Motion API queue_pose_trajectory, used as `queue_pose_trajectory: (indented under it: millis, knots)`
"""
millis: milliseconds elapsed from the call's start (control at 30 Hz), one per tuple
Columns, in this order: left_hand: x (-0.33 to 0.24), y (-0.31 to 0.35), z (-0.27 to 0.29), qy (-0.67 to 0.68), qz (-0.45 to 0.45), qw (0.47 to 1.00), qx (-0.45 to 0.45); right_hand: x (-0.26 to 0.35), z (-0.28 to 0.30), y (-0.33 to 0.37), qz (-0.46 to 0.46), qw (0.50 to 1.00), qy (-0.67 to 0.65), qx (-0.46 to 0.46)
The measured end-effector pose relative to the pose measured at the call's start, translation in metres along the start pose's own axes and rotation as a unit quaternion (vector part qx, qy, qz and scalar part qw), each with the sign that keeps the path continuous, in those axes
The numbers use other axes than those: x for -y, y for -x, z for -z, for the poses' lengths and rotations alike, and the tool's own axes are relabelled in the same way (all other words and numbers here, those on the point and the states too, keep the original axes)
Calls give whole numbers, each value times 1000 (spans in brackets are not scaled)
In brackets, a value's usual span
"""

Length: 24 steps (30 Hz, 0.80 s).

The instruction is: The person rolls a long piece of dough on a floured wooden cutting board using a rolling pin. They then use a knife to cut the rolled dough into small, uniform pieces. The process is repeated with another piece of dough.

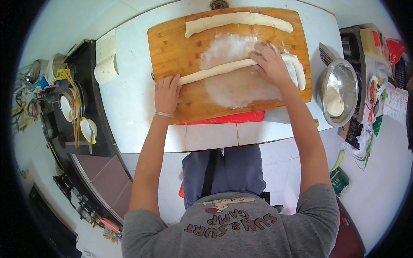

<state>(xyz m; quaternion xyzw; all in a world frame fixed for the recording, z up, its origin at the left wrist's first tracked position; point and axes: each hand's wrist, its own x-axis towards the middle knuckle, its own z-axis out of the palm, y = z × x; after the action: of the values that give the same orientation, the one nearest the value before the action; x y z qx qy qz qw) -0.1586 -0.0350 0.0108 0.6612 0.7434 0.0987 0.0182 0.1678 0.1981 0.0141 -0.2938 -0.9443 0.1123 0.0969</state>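
Obliquely, the dough rope (pixel 219 70) runs from beneath the left hand (pixel 167 93), rightward and slightly away, under the right hand (pixel 272 64), both resting unclenched, its curved end beyond.

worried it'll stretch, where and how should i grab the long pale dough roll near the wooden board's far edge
Probably from the near side, sliding the left hand and right hand under the long pale dough roll, each partway in from an end. It lies crosswise on the rectangular brown wooden board, long and slender, so one middle hold would likely let its ends sag.
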Motion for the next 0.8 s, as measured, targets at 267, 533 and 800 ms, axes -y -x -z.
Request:
queue_pose_trajectory:
  millis: [267,533,800]
  knots:
    - [-36,-103,8,36,-30,998,35,-60,41,-4,-59,997,9,-40]
    - [-80,-133,-47,-11,114,979,-169,54,-33,-102,-78,968,76,-226]
    - [-98,0,-17,-18,106,994,36,91,-28,22,-89,995,30,-36]
